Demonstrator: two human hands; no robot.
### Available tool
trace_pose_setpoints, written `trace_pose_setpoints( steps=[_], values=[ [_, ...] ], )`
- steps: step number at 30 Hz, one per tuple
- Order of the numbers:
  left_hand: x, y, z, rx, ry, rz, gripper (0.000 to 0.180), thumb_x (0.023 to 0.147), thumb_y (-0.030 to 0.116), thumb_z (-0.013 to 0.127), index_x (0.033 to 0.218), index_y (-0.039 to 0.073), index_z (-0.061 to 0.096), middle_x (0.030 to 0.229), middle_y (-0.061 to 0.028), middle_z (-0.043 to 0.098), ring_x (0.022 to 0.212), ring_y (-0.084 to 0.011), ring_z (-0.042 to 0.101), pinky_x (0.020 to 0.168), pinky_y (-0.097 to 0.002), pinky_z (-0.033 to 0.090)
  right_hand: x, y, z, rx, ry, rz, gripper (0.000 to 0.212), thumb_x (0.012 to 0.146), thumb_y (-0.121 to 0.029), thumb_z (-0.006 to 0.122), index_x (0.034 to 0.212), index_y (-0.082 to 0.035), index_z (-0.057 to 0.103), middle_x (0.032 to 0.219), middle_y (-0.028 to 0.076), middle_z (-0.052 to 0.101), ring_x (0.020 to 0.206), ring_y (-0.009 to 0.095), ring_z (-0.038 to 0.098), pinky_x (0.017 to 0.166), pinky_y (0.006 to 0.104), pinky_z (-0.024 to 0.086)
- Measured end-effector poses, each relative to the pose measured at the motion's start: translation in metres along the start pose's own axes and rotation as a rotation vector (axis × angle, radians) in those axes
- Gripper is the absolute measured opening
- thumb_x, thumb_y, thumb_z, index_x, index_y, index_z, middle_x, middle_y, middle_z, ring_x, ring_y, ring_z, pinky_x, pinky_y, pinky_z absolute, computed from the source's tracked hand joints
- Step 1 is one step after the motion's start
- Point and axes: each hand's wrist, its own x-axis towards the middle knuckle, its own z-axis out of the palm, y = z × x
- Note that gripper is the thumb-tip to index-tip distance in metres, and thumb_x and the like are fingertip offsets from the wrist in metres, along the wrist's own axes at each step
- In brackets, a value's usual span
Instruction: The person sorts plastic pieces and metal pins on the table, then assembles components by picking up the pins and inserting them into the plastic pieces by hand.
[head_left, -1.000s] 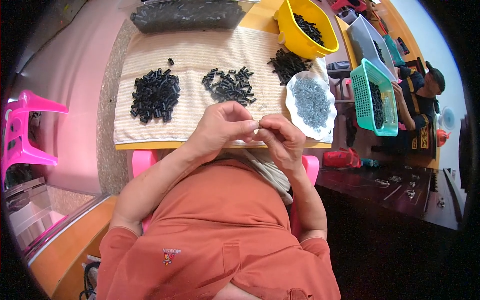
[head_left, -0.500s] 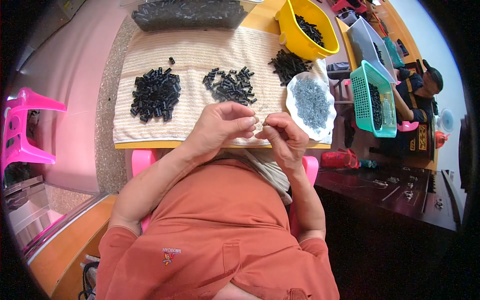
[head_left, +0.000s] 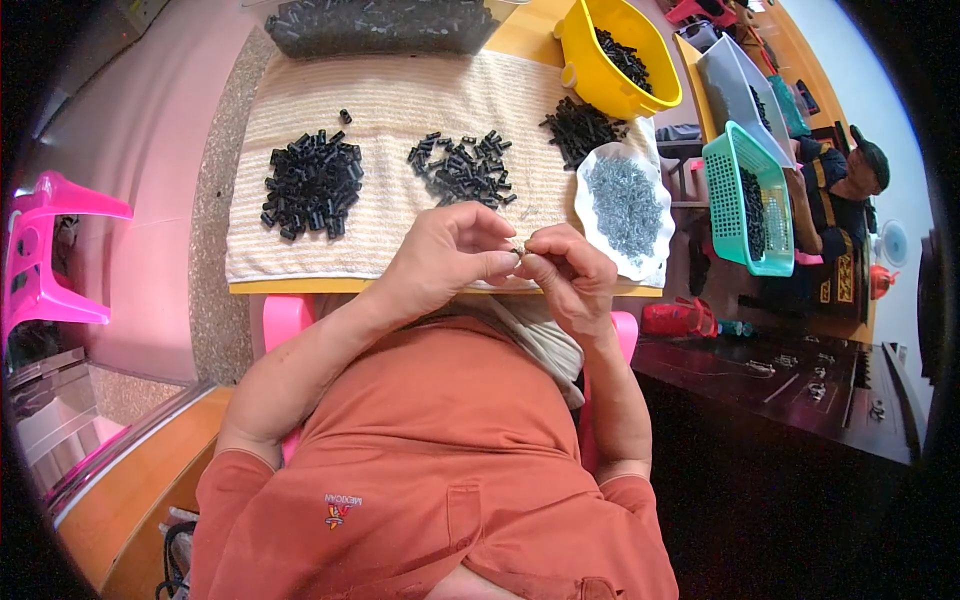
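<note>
My left hand (head_left: 445, 250) and my right hand (head_left: 572, 265) meet fingertip to fingertip over the near edge of a striped towel (head_left: 390, 190). Both are closed in a pinch around something tiny and dark, too small to name. Just beyond the fingers lies a loose pile of small black pieces (head_left: 470, 170). To the left is a denser heap of short black cylinders (head_left: 312, 185), with one lying apart. By my right hand, a scalloped white plate (head_left: 650, 258) bears many small silvery metal pieces. Slim black pieces (head_left: 578, 132) are heaped behind that plate.
A clear bin (head_left: 385, 30) of dark pieces stands at the far edge, a yellow basin (head_left: 572, 50) at far right. A green basket (head_left: 720, 200) and a grey bin (head_left: 735, 85) are farther right, beside another person (head_left: 835, 190). A pink stool (head_left: 55, 250) stands left.
The fingertips of my two hands have come together, closing the small gap between them. The piles, plate and containers keep their places.
</note>
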Motion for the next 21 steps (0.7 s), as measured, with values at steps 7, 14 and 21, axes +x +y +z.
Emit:
trace_pose_setpoints(
  steps=[7,14,21],
  values=[
    [-0.002,0.004,0.001,0.023,-0.01,-0.028,0.027,0.085,0.002,0.073,0.108,-0.001,0.06,0.091,-0.008,0.069,0.081,-0.0121,0.067,0.073,-0.0265,0.057,0.006,-0.017,-0.014,-0.122,-0.178,0.015,0.011,0.083,0.005,0.069,0.092,0.001,0.065,0.087,0.01,0.064,0.077,0.017,0.062,0.066,0.028,0.05],
    [-0.004,0.009,0.0,0.03,-0.105,-0.159,0.027,0.085,0.002,0.073,0.107,0.0,0.059,0.087,-0.007,0.07,0.075,-0.0116,0.067,0.069,-0.0252,0.056,0.013,-0.033,-0.021,-0.233,-0.347,0.013,0.012,0.083,0.005,0.068,0.094,0.0,0.067,0.084,0.011,0.065,0.076,0.023,0.064,0.068,0.0311,0.05],
    [-0.003,0.011,-0.005,-0.145,-0.041,-0.193,0.022,0.086,0.004,0.072,0.103,0.002,0.059,0.088,-0.0072,0.069,0.075,-0.0132,0.067,0.069,-0.0263,0.057,0.012,-0.032,-0.012,-0.287,-0.297,-0.098,0.025,0.085,0.003,0.067,0.11,-0.001,0.067,0.099,0.012,0.065,0.085,0.024,0.065,0.073,0.0301,0.05]
  ],
)
